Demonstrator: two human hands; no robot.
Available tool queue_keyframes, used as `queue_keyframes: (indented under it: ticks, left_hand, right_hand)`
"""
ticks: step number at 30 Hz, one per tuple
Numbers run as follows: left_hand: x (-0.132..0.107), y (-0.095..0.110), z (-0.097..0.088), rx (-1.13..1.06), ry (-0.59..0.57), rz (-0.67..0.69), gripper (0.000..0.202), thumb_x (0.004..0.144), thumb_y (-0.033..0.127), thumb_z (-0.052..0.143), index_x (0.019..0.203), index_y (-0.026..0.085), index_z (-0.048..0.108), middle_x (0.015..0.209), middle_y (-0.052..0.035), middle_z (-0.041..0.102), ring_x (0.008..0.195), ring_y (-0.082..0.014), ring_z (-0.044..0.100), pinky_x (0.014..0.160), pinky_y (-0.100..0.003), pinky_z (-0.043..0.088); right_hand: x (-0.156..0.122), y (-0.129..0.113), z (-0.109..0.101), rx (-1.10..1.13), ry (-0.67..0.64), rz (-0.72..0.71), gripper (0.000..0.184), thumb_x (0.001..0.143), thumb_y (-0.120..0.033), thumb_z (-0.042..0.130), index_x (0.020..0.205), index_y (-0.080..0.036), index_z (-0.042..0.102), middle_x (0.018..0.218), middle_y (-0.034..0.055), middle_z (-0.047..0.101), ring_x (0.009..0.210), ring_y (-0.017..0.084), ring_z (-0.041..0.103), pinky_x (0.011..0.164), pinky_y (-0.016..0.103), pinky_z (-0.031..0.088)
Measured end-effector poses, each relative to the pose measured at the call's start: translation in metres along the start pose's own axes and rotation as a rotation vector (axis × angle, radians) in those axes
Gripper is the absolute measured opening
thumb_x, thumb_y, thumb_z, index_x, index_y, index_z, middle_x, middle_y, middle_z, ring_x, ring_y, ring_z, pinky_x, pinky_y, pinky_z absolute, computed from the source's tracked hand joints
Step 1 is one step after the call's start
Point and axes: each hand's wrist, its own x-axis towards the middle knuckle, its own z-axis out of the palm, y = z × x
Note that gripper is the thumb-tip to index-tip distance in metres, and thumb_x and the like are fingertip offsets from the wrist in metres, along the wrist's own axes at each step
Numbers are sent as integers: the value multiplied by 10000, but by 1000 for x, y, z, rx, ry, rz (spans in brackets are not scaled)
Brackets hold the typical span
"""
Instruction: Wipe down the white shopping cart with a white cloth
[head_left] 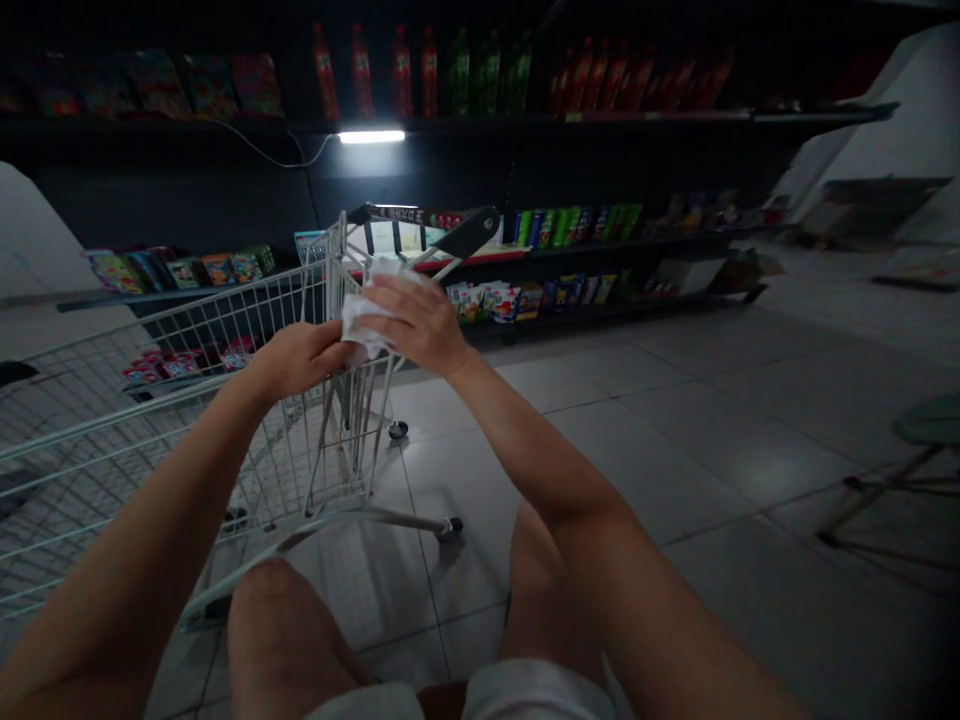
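Note:
A wire shopping cart (247, 310) stands at the left, its dark push handle (465, 232) towards the shelves. My right hand (420, 322) is closed on a crumpled white wipe (367, 310), pressing it against the upper corner of the cart just below the handle. My left hand (296, 358) is closed around the cart's top rail close by, its fingertips next to the wipe's left edge. The wipe and my fingers hide part of the rail.
Dark shelves carry red bottles (361, 75), green bottles (487, 75), cans (559, 227) and snack packets (499, 300). A lit tube lamp (371, 136) hangs under the upper shelf. The cart's wheel (450, 528) rests on the tiled floor (600, 430). A stool (926, 420) stands right.

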Motion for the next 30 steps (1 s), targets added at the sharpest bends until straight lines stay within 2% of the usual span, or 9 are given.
queue_keyframes:
  ticks: [3,6,8,12,16,19,22,26,30]
  left_hand:
    - [-12,0,-7,-61,-28,-29,558,795,679,439,884,156,613,586,-12,553,536,-151,493,546,-276,323]
    - [-18,0,-9,-128,-23,-38,618,717,761,512,855,165,603,554,17,508,518,-133,462,535,-270,300]
    - [-18,0,-9,-165,-12,-18,622,709,775,514,829,170,595,548,23,496,515,-127,454,534,-267,296]
    - [-17,0,-8,-183,32,9,629,697,794,506,782,176,585,526,31,457,491,-120,422,520,-272,278]
    - [-17,-3,-5,-170,60,4,649,704,803,489,786,168,596,539,25,474,490,-120,418,514,-278,278]
    - [-16,-5,-1,-182,78,4,649,707,801,496,802,166,597,559,21,486,502,-121,429,514,-278,286]
    - [-11,-4,3,-195,84,-8,642,715,794,505,812,167,604,567,22,480,506,-118,421,513,-279,278]
    - [-3,2,7,-179,95,-23,633,734,784,501,827,170,627,575,23,478,512,-117,417,520,-281,273]
    - [2,3,9,-162,102,-17,641,744,790,493,828,171,636,579,22,480,516,-118,414,525,-280,276]
  right_hand:
    - [11,53,-18,-23,149,197,366,1001,-397,391,1279,-262,586,1317,58,567,1363,272,471,1139,590,364]
    - [16,68,-14,-28,308,356,443,1010,-388,307,1348,-220,540,1360,99,522,1416,296,405,1158,607,321]
    - [12,48,3,12,368,401,453,1009,-336,274,1361,-212,531,1398,99,490,1461,294,348,1167,614,302]
    - [-25,-36,54,172,351,337,361,984,-317,366,1202,-280,652,1376,37,560,1455,247,376,1201,542,306]
    - [-103,-121,109,205,214,260,258,962,-281,494,1095,-337,707,1283,-16,669,1388,195,475,1260,496,164]
    - [-172,-170,147,233,-2,212,233,958,-257,546,1062,-377,717,1242,-57,706,1335,178,527,1254,525,70]
    - [-224,-202,175,315,-314,144,191,966,-319,555,1040,-370,724,1181,-56,736,1231,174,592,1199,543,224]
    - [-246,-206,186,373,-509,-42,244,981,-215,503,1032,-278,733,1184,-16,730,1132,154,610,1005,384,489]
    - [-229,-167,170,444,-501,-189,281,989,-180,476,932,-274,735,1170,-47,720,1132,96,588,961,274,513]
